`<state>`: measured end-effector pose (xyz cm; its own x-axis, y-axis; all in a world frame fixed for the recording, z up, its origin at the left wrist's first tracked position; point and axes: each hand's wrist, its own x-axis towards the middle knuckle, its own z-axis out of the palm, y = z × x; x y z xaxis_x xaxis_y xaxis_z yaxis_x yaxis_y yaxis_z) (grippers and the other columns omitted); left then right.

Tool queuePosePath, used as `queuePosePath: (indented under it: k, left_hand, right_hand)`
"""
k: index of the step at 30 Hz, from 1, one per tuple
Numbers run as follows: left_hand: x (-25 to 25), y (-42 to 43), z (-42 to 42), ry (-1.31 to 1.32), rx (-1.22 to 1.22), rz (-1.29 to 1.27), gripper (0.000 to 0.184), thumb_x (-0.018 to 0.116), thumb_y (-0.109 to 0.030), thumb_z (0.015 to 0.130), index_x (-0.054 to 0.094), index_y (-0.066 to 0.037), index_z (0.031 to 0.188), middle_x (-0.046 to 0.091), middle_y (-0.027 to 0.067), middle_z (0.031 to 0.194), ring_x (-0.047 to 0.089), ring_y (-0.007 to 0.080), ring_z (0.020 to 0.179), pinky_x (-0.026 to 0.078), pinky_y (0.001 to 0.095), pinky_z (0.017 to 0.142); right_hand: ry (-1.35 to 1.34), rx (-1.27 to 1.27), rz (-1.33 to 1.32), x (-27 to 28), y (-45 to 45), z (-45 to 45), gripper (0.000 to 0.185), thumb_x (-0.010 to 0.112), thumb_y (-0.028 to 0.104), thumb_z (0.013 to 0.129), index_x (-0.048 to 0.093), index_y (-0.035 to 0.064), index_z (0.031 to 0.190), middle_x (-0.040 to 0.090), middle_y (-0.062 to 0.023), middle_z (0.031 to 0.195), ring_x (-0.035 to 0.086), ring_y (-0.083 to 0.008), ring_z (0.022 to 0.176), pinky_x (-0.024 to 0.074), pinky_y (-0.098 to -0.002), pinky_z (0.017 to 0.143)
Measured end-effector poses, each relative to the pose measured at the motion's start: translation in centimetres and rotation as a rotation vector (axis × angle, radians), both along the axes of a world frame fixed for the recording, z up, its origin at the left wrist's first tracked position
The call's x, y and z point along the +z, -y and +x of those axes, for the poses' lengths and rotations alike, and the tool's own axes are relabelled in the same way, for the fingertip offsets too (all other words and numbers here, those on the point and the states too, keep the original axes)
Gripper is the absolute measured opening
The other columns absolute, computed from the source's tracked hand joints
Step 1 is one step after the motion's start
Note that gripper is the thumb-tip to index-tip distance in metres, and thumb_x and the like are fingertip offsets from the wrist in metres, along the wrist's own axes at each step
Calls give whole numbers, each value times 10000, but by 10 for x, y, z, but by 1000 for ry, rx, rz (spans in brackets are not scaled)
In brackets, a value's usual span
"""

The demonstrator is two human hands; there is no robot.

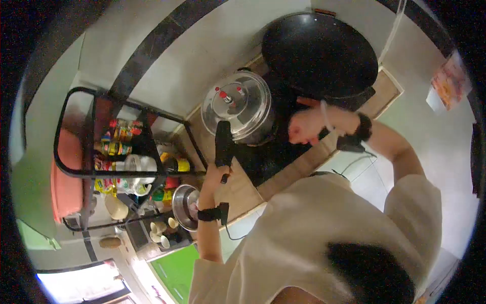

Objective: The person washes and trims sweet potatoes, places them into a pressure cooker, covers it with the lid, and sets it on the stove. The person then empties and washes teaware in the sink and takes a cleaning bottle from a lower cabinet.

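Dark hair [372,271] lies nearest us, over our pale shirt [298,228]. Our left hand [217,172] is closed around the end of the black handle [223,144] of the pressure cooker [245,104], beside the wok [319,58]. Our right hand [310,122], blurred, looks partly curled above the stove [263,162]; we cannot tell whether it holds anything.

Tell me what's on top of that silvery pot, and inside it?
On top of the pot is a shiny lid bearing a red-tipped metal fitting and small red parts. Whatever is inside cannot be seen; the lid covers it.
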<state>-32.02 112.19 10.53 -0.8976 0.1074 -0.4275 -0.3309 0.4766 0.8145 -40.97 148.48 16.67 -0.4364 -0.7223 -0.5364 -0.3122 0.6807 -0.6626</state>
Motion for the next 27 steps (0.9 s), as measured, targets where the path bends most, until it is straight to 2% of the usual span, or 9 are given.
queuePosePath:
  k: [2, 3, 8, 13, 16, 18, 22, 25, 27]
  left_hand:
    - [-15, 7, 4, -192, -49, 40, 182, 573, -94, 629, 573, 15, 774, 585, 61, 647, 542, 144, 535, 409, 249, 489]
    - [8, -9, 6, -129, 55, 73, 182, 571, -91, 630, 573, 17, 777, 585, 62, 647, 544, 144, 537, 411, 248, 490]
    - [5, -5, 1, -66, 71, 81, 174, 582, -83, 620, 561, 18, 760, 575, 62, 637, 551, 148, 543, 416, 257, 489]
    - [-21, 9, -4, -189, -26, 58, 166, 573, -80, 628, 562, 17, 763, 565, 65, 632, 550, 138, 552, 419, 260, 491]
    - [-40, 24, -9, -435, -253, -1, 201, 581, -94, 636, 562, 18, 802, 559, 60, 634, 542, 126, 551, 416, 258, 491]
    - [-30, 18, -7, -423, -258, 29, 224, 604, -121, 650, 562, 19, 820, 565, 54, 652, 540, 125, 559, 413, 255, 493]
    - [-18, 16, -6, -169, -171, 4, 378, 677, -224, 686, 550, 35, 930, 581, 75, 832, 556, 153, 646, 414, 253, 498]
    - [-3, 1, 9, -269, 134, 5, 601, 713, -302, 698, 466, 48, 1119, 518, 122, 1049, 546, 187, 795, 428, 267, 547]
    - [-7, -3, 29, -385, 375, -20, 732, 720, -330, 703, 376, 44, 1230, 466, 148, 1130, 520, 209, 880, 435, 285, 604]
  right_hand:
    - [-500, -110, 232, -85, -13, 12, 399, 520, 354, 804, 629, -29, 791, 631, -207, 782, 609, -373, 780, 477, -424, 766]
    - [-535, -248, 237, -127, -17, 6, 440, 523, 385, 815, 630, -42, 828, 631, -214, 821, 607, -367, 829, 484, -428, 751]
    - [-585, -298, 339, -175, -11, 2, 342, 514, 319, 850, 640, 3, 881, 629, -203, 885, 601, -340, 879, 480, -409, 780]
    - [-744, -338, 230, -197, -11, 3, 291, 551, 281, 835, 640, 5, 862, 629, -200, 869, 606, -332, 864, 485, -399, 773]
    - [-609, -361, 269, -211, -10, -8, 288, 556, 274, 831, 641, 0, 853, 624, -208, 890, 605, -330, 868, 484, -404, 777]
    - [-703, -332, 267, -219, -10, -6, 177, 529, 172, 784, 620, 22, 804, 613, -177, 814, 602, -341, 783, 495, -416, 691]
    - [-761, -316, 346, -224, -5, -1, 237, 539, 214, 834, 652, 7, 820, 623, -217, 867, 614, -347, 835, 497, -421, 734]
    - [-1093, -180, -232, -280, -38, -3, 188, 479, 136, 796, 619, 38, 875, 621, -165, 895, 608, -329, 811, 513, -404, 701]
    - [-998, -109, -33, -286, -52, -14, 182, 493, 115, 802, 612, 11, 891, 612, -191, 916, 611, -335, 826, 511, -404, 713]
